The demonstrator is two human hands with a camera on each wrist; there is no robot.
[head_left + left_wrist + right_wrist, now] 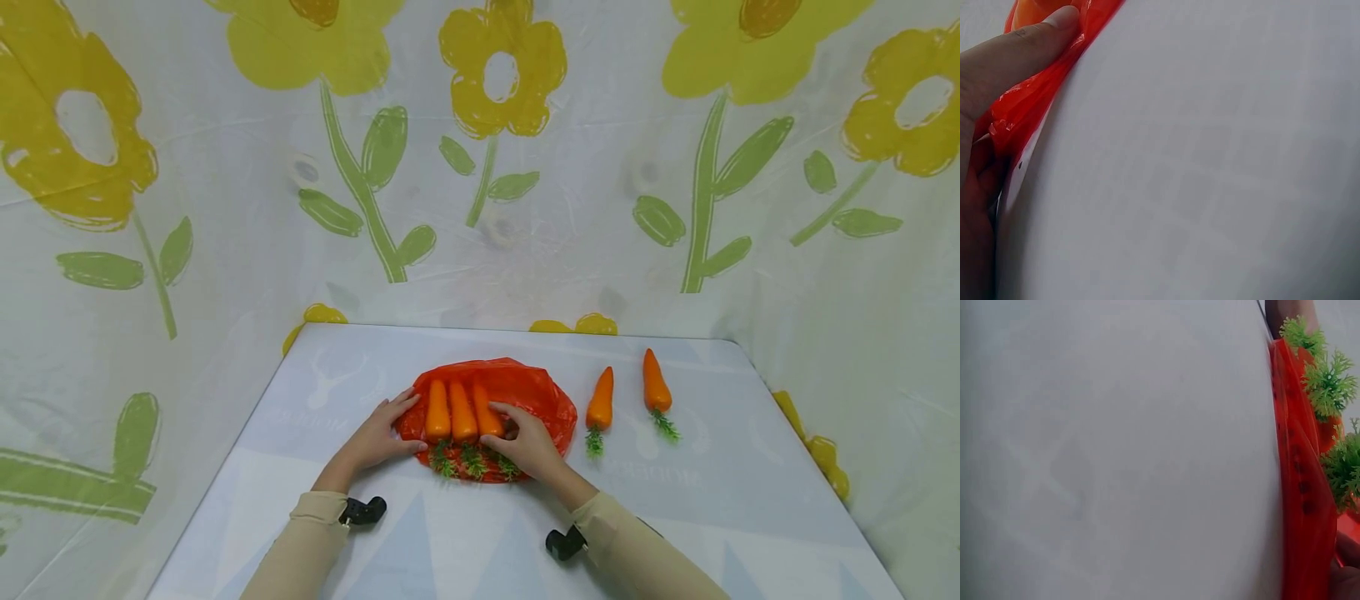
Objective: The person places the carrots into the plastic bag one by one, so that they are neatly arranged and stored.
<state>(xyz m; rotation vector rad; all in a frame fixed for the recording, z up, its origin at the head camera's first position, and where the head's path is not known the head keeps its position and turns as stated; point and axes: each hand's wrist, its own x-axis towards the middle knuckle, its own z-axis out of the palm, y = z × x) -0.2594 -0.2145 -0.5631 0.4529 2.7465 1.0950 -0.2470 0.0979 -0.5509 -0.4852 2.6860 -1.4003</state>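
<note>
A red plastic bag lies spread on the table with three orange carrots in a row on it, their leafy green tops toward the front. My left hand holds the bag's left edge beside the left carrot; in the left wrist view its thumb lies over the red plastic. The middle carrot sits between the two hands. At the right carrot, my right hand pinches the thick end with thumb and fingers. The right wrist view shows the leafy tops above the bag's rim.
Two more carrots lie on the white table right of the bag: a nearer carrot and a farther carrot. A flower-patterned curtain stands behind the table and at both sides. Black wrist cameras hang under both sleeves.
</note>
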